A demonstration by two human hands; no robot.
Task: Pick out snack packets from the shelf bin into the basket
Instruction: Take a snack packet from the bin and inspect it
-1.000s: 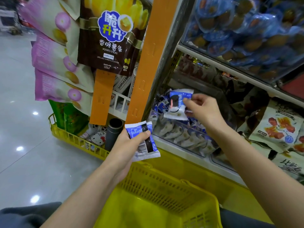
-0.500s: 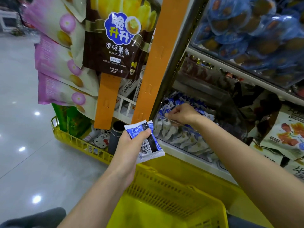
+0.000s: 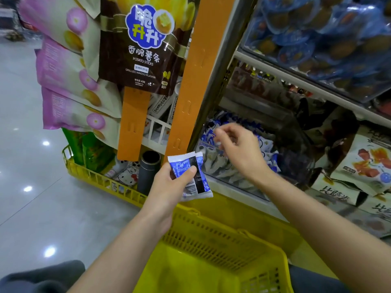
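Note:
My left hand [image 3: 167, 187] grips a blue-and-white snack packet [image 3: 193, 176] just above the far rim of the yellow basket [image 3: 213, 235], which sits low in front of me. The clear-fronted shelf bin [image 3: 237, 182] is full of several similar blue-and-white packets [image 3: 220, 166]. Above the bin's left part hovers my right hand [image 3: 239, 149], its fingers loosely curled. It is blurred, and I see nothing plainly held in it.
An orange hanging strip [image 3: 190, 81] and a grey shelf upright stand left of the bin. Potato-stick bags [image 3: 139, 45] and pink bags [image 3: 69, 81] hang there above a yellow floor rack [image 3: 101, 182]. Orange-printed packs [image 3: 368, 163] lie to the right, with blue cups [image 3: 317, 39] on the shelf above.
My right hand held a packet up a second ago, then dipped into the bin, and has now risen above it without a visible packet. My left hand kept its packet.

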